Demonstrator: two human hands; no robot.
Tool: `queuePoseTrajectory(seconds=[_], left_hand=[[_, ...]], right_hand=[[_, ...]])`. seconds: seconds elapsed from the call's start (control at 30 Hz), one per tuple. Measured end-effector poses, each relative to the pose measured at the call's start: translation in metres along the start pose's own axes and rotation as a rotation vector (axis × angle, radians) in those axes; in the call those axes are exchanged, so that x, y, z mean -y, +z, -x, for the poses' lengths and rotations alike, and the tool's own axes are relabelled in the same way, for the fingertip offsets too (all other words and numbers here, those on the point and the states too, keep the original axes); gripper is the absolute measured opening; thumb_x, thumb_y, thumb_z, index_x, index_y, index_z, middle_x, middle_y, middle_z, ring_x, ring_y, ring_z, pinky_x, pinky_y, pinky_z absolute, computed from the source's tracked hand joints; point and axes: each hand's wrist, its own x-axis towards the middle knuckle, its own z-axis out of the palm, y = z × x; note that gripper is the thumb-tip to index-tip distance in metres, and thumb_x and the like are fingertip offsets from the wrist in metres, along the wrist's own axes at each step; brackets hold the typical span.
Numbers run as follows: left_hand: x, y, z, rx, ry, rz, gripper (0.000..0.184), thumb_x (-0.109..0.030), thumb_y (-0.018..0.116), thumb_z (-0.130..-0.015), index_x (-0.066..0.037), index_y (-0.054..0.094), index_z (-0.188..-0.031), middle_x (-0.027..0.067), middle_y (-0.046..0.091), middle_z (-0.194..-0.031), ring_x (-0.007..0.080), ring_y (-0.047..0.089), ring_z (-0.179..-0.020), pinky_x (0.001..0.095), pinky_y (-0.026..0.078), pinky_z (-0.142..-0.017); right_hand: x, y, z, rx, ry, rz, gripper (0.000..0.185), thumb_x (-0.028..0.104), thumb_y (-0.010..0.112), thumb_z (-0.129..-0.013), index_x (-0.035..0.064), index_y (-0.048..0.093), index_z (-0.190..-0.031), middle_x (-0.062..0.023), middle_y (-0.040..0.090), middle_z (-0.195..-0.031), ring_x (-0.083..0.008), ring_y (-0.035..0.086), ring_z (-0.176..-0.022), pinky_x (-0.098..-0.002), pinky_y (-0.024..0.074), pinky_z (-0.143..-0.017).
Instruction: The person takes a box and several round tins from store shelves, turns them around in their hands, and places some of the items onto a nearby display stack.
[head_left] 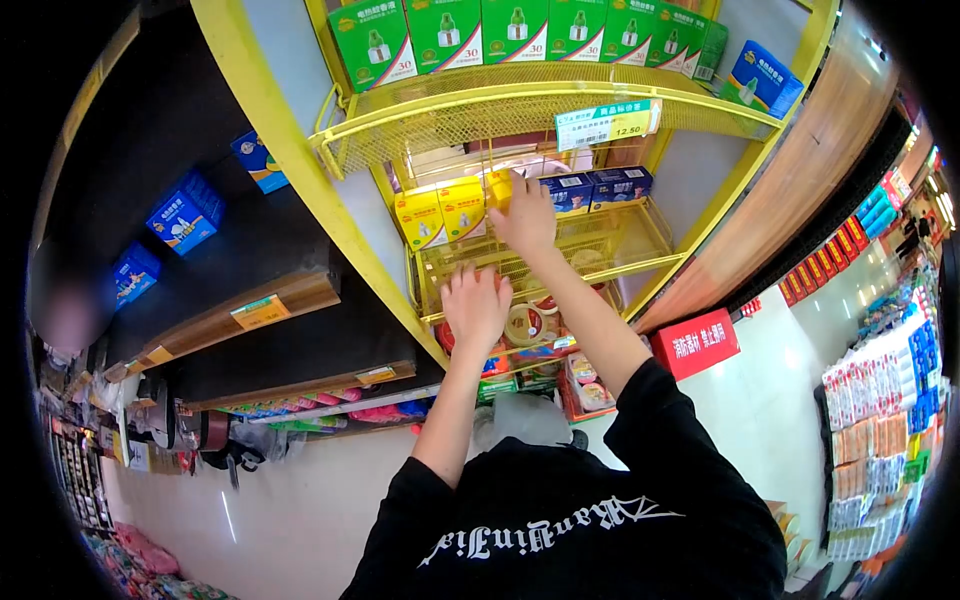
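My right hand (525, 220) reaches into the yellow wire rack, its thumb and fingers around a small yellow box (497, 186). Two more yellow boxes (441, 212) stand just left of it, in a row on the same shelf. To the right, dark blue boxes (620, 187) lie side by side, one partly behind my fingers. My left hand (476, 308) is lower, at the front of the wire shelf (600, 262), with its fingers apart and nothing visible in them. Its fingertips hide part of something reddish.
Green boxes (515, 32) line the upper shelf, with a blue box (760, 80) at its right end. A price tag (608, 124) hangs from its edge. Round-lidded tubs (524, 324) sit below. Dark shelving (230, 290) stands left; a red sign box (697, 343) is at right.
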Motion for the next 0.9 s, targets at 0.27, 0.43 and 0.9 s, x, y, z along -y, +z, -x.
queuePoseTrajectory(seconds=[0.27, 0.43, 0.9], left_hand=[[-0.002, 0.001, 0.000, -0.005, -0.021, 0.015, 0.028, -0.029, 0.055, -0.078, -0.008, 0.062, -0.095, 0.0153, 0.056, -0.110, 0.0293, 0.047, -0.110, 0.0430, 0.035, -0.088], [-0.002, 0.003, -0.001, -0.009, -0.025, 0.009, 0.029, -0.028, 0.055, -0.077, -0.008, 0.063, -0.096, 0.0151, 0.056, -0.109, 0.0289, 0.047, -0.110, 0.0430, 0.034, -0.089], [-0.003, -0.001, 0.000, -0.023, -0.034, 0.018, 0.031, -0.029, 0.054, -0.078, -0.007, 0.063, -0.097, 0.0166, 0.056, -0.110, 0.0293, 0.047, -0.110, 0.0418, 0.034, -0.090]], right_hand=[[0.002, -0.003, -0.008, -0.056, -0.056, -0.248, 0.048, 0.022, 0.069, -0.071, -0.0015, 0.052, -0.109, -0.0184, 0.052, -0.099, -0.0344, 0.051, -0.095, -0.0404, 0.0437, -0.083], [0.015, -0.005, -0.006, -0.040, 0.027, -0.214, 0.047, 0.023, 0.069, -0.070, 0.0018, 0.054, -0.110, -0.0205, 0.054, -0.097, -0.0367, 0.052, -0.093, -0.0416, 0.0444, -0.081], [-0.006, -0.056, -0.042, 0.431, 0.104, -0.043, 0.060, 0.045, 0.065, -0.063, -0.0081, 0.061, -0.092, -0.0252, 0.061, -0.093, -0.0325, 0.060, -0.090, -0.0369, 0.0489, -0.077]])
